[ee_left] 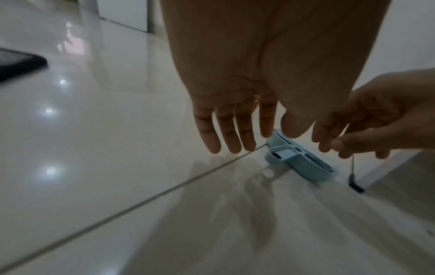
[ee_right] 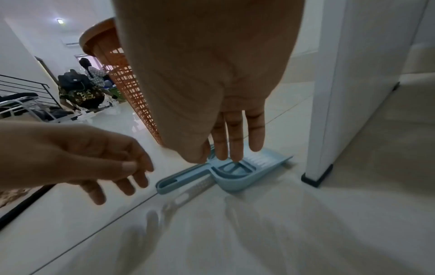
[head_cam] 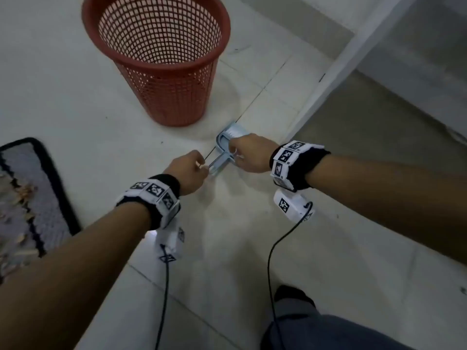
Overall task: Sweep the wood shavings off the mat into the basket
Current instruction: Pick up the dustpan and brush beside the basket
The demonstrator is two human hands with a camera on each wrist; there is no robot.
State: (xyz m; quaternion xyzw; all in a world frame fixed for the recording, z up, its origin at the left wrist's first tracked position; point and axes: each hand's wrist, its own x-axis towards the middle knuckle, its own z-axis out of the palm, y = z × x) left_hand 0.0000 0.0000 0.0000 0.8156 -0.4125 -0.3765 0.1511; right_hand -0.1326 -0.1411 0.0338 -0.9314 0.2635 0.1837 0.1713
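Left hand point(head_cam: 188, 168) reaching, fingers straight, onto dustpan-and-brush set point(head_cam: 226, 150). Mat point(head_cam: 38, 198) at far left, wood shavings point(head_cam: 22, 195) unswept. Basket point(head_cam: 161, 59) upright, apparently empty. Right hand point(head_cam: 249, 154) likewise extended, grip unconfirmed. Sweeping not begun.

Mat point(head_cam: 32, 198) cut off at left edge in head view, shavings point(head_cam: 24, 192) on it blurred. Right hand point(head_cam: 249, 154) hides part of the blue dustpan set point(head_cam: 223, 150); contact with it unclear. Basket point(ee_right: 122, 74) half hidden behind palm in right wrist view.
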